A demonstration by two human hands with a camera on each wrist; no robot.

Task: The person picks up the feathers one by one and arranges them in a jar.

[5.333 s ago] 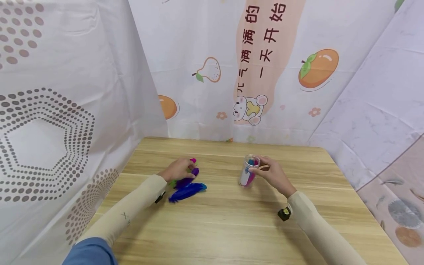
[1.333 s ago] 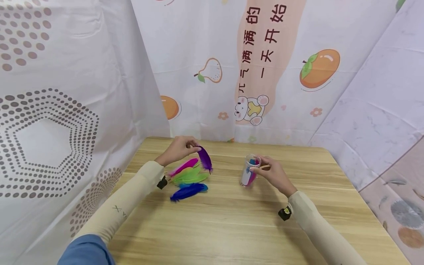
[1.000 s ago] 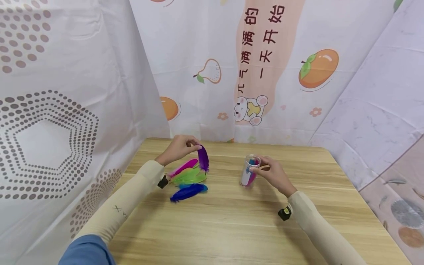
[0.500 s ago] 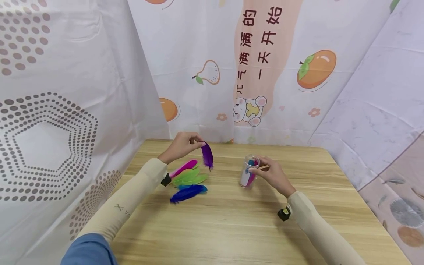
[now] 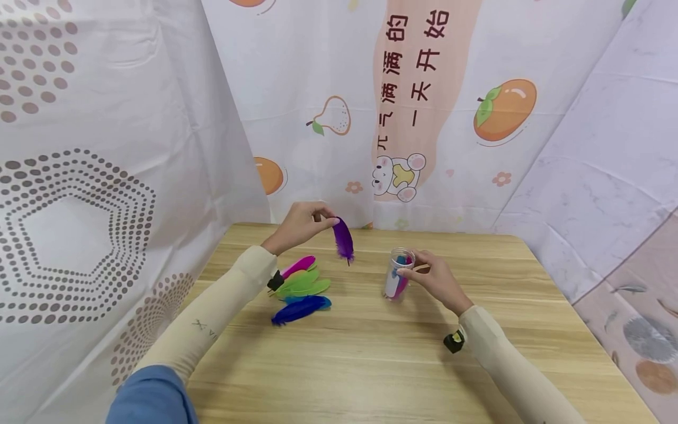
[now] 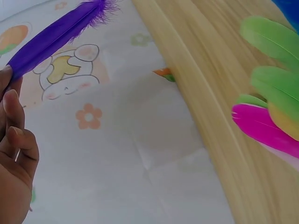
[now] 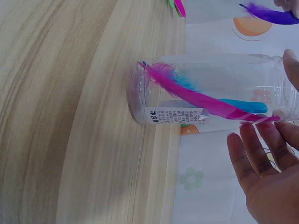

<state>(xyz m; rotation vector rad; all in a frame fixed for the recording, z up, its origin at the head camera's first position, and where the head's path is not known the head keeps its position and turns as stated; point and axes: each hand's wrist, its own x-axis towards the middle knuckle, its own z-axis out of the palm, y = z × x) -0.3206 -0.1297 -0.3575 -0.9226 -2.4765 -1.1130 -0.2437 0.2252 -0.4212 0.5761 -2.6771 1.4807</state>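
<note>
Pinching purple feather [image 5: 343, 237], left hand [image 5: 303, 224], pink feather [image 5: 299, 267] partly behind wrist camera [image 5: 275, 280]

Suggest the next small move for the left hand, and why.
Probably carry the purple feather right, over the jar. The left hand pinches it above the table, quill down, while the right hand holds the open jar upright, with a pink feather inside.

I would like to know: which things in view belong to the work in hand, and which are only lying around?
Belonging to the work:
purple feather, pinched by the left fingers
clear jar, held by the right fingers
pink feather and blue feather inside the jar
probably the loose feathers

Apparently only surroundings:
wooden table
printed cloth behind it
</note>
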